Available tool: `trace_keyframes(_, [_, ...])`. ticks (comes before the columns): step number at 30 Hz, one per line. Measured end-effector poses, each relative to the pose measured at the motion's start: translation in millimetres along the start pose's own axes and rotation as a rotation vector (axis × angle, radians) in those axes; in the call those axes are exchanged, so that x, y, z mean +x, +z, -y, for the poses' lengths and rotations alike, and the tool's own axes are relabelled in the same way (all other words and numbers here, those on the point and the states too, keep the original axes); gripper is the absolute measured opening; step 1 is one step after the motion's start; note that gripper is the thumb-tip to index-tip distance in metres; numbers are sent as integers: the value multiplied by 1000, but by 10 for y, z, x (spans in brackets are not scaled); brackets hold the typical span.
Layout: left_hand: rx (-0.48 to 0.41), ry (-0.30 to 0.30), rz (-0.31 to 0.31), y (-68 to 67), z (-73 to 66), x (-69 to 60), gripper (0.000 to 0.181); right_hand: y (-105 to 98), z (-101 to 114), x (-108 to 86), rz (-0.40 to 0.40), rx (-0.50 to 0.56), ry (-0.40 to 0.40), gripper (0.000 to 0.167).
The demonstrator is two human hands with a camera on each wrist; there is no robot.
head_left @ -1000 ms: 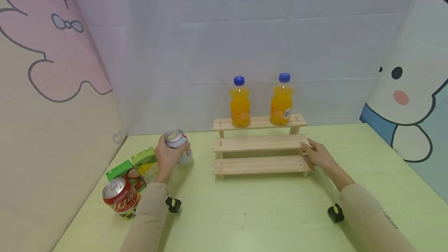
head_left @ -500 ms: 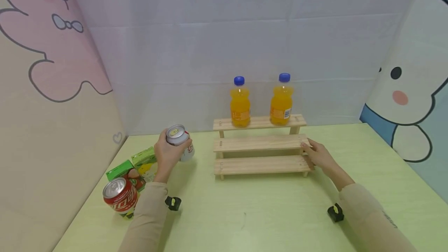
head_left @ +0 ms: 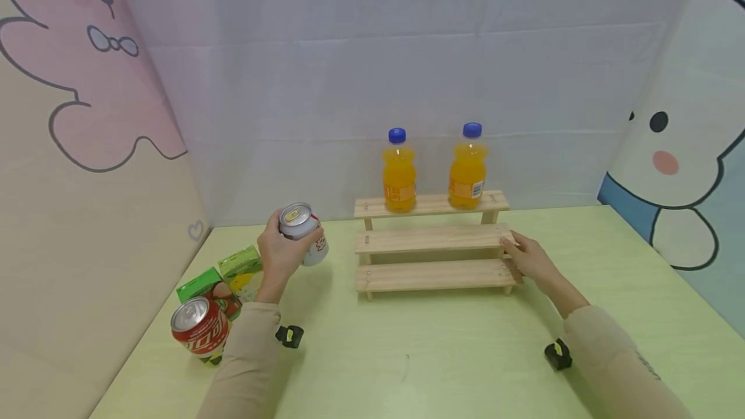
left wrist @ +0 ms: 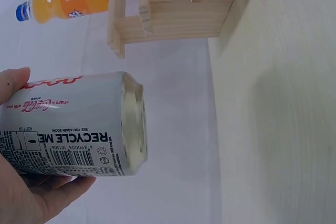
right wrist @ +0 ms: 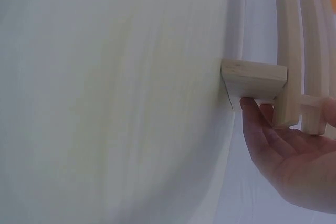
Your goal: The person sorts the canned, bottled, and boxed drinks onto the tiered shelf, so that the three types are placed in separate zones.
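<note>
My left hand (head_left: 280, 256) grips a white Coca-Cola can (head_left: 315, 252), its thumb and fingers wrapped round the sides. In the left wrist view the can (left wrist: 79, 124) hangs above the table, its bottom rim free. At the right end of a three-tier wooden rack (head_left: 431, 238), my right hand (head_left: 532, 265) holds the frame, thumb on the middle tier. The right wrist view shows its fingers (right wrist: 257, 129) curled under the rack's end (right wrist: 254, 74). Two orange drink bottles with blue caps, a left one (head_left: 399, 180) and a right one (head_left: 467, 176), stand on the top tier.
On the table's left side stand a red can (head_left: 200, 328), a green-topped drink carton (head_left: 200, 284) and a light-green carton (head_left: 240, 262), partly behind my left arm. Pale cloth (head_left: 326, 96) hangs behind, and printed panels flank both sides.
My left hand has lifted the Coca-Cola can slightly up and to the right, tilting it a little. The right hand, rack and bottles stay in place.
</note>
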State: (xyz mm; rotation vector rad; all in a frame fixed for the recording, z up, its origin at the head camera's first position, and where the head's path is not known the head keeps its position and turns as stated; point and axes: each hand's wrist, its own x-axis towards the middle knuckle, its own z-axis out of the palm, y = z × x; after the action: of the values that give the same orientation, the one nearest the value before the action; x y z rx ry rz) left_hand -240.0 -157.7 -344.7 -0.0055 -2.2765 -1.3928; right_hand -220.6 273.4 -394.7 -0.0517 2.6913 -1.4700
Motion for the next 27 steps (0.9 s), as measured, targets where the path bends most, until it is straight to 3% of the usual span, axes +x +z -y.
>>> trace_keyframes(7, [-7,8,28,44,-44,-11,73,0,-23,8,-3,4,2,63])
trace_keyframes(17, [-14,61,21,123,-83,-24,73,-11,-47,7,-2,67,2,61])
trace_keyframes(27, [-12,101,28,195,-138,-38,72,-12,-26,9,-5,4,-7,63])
